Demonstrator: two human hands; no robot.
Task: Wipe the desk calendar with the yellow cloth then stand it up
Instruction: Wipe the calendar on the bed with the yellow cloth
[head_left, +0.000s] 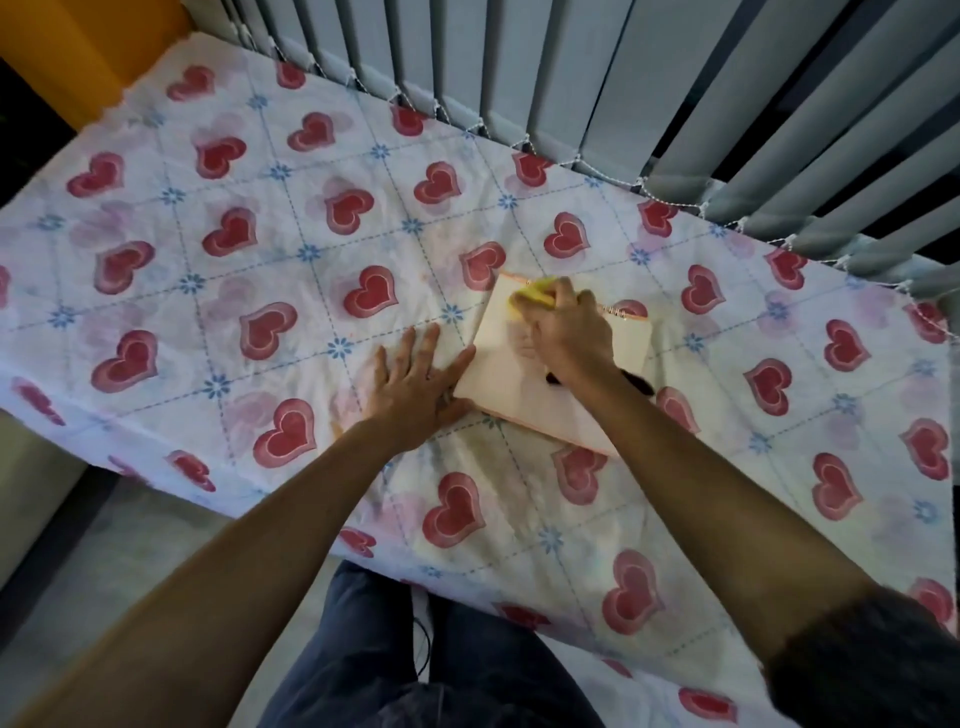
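While the calendar (524, 384) lies flat on the counter (260, 270), right of centre, its spiral edge points away from the person. Right hand (566, 332) rests on the upper part of the page, fingers curled around the yellow cloth (532, 295), which is pressed to the page near the spiral. Left hand (415, 384) is spread flat on the heart-print tablecloth (363, 208), thumb touching the calendar's left edge. Grey blinds (675, 104) run along the far side.
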